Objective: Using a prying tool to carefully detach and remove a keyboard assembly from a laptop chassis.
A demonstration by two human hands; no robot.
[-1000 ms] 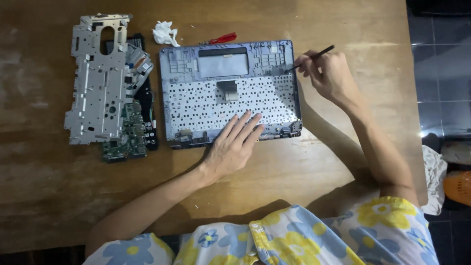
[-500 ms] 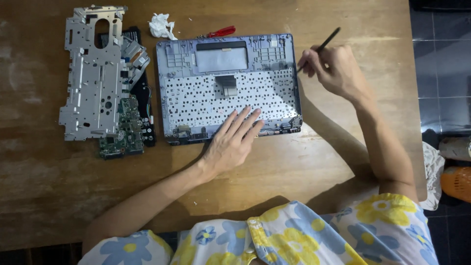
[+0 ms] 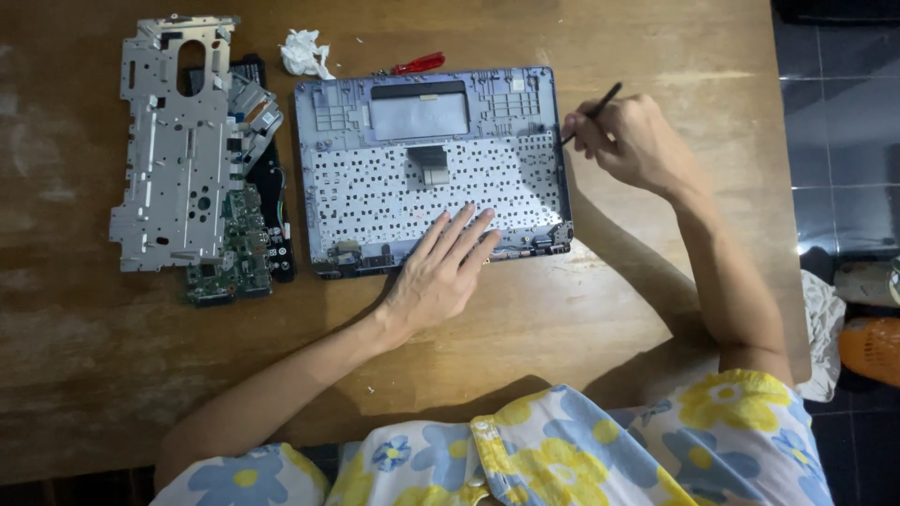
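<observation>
A blue-grey laptop shell (image 3: 431, 122) lies open side up on the wooden table (image 3: 600, 309), showing the perforated back of its keyboard. My left hand (image 3: 441, 276) rests flat on the shell's near edge, fingers spread. My right hand (image 3: 636, 142) is at the shell's right edge and grips a thin black tool (image 3: 600, 105) like a pen, its tip touching the edge.
Left of the shell lie a silver metal frame (image 3: 173, 150), a green circuit board (image 3: 234, 253) and a black part (image 3: 277, 201). A crumpled white tissue (image 3: 305, 52) and a red-handled tool (image 3: 419, 64) sit at the far edge. Dark tiled floor (image 3: 834, 141) lies to the right.
The view has shifted slightly. My right hand with the black tool stays at the shell's right edge, the tool tilting a little. My left hand has not moved.
</observation>
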